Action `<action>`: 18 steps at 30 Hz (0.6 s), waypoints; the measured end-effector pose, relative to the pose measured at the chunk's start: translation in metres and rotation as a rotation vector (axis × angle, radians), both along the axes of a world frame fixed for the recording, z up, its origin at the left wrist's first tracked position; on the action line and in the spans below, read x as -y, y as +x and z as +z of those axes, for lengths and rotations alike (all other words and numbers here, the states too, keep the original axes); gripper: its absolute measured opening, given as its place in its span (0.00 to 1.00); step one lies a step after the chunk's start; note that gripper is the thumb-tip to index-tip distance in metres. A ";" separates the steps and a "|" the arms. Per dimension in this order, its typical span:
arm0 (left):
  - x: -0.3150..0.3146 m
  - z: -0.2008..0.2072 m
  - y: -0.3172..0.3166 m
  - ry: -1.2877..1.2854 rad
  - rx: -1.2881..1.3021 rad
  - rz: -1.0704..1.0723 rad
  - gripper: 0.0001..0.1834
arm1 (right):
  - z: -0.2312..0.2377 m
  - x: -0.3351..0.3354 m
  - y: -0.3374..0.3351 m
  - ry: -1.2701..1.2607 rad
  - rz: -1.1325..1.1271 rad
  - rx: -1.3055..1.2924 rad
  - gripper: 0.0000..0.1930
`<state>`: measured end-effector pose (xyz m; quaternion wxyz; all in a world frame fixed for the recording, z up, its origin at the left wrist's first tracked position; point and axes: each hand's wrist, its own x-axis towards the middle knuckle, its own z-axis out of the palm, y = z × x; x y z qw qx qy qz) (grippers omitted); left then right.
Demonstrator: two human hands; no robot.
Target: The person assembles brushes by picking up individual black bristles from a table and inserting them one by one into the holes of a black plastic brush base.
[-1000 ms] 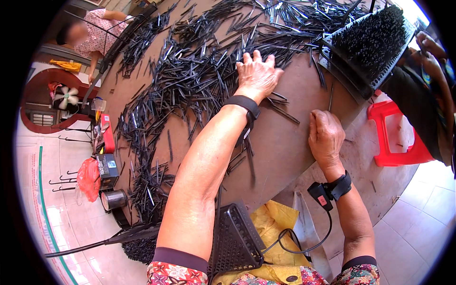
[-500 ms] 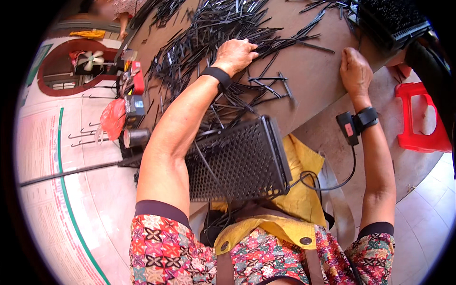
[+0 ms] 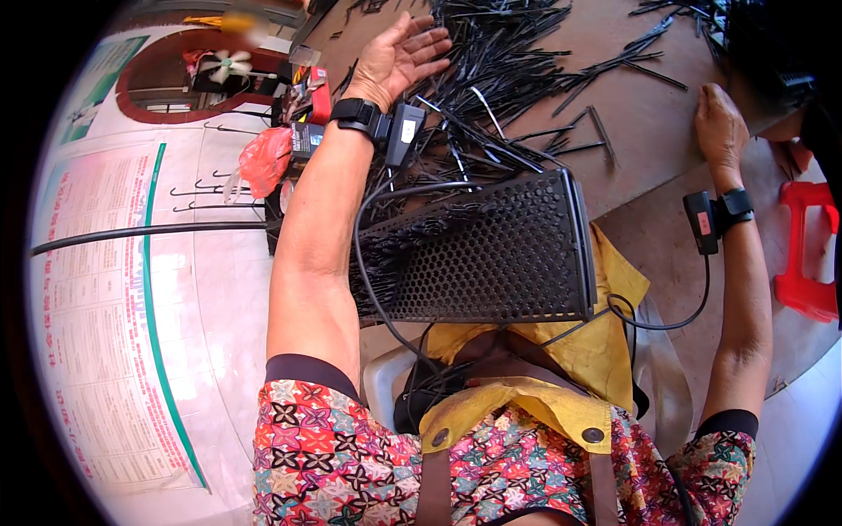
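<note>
My left hand (image 3: 403, 60) is turned palm up with its fingers spread, and nothing lies in it. It is at the left edge of a heap of thin black sticks (image 3: 500, 66) on the table. Closer to me a black rack (image 3: 500, 245) full of round holes lies tilted; at its left end dark stick ends fill the holes, while the holes at its right show bare. My right hand (image 3: 722, 124) is at the table's right edge with its fingers curled in. Whatever it may hold is hidden.
A brown table (image 3: 645, 167) carries the heap. On its left are a pink plastic bag (image 3: 265, 161) and a red box (image 3: 317, 95). A dark rack (image 3: 772, 61) stands at the far right, above a red stool (image 3: 794, 263). Cables run from both wrist devices.
My left hand has swung up and left off the sticks, turning from palm down to palm up and opening. My right hand stays curled at the table edge. The whole view has shifted.
</note>
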<state>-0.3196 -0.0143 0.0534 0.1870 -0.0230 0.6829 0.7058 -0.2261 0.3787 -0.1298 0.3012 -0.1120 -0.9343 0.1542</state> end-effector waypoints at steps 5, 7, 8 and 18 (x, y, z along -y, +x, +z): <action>0.013 0.007 -0.013 0.426 0.072 -0.091 0.25 | -0.008 -0.003 -0.003 0.005 0.009 -0.016 0.10; 0.015 0.006 -0.016 0.516 0.090 -0.119 0.27 | -0.007 -0.005 -0.002 0.005 -0.006 -0.014 0.10; 0.016 0.008 -0.019 0.500 0.087 -0.102 0.27 | -0.007 -0.006 -0.002 0.005 -0.014 -0.013 0.10; -0.004 -0.012 -0.016 -1.038 -0.528 -0.442 0.44 | -0.006 -0.002 -0.001 -0.011 -0.006 -0.036 0.08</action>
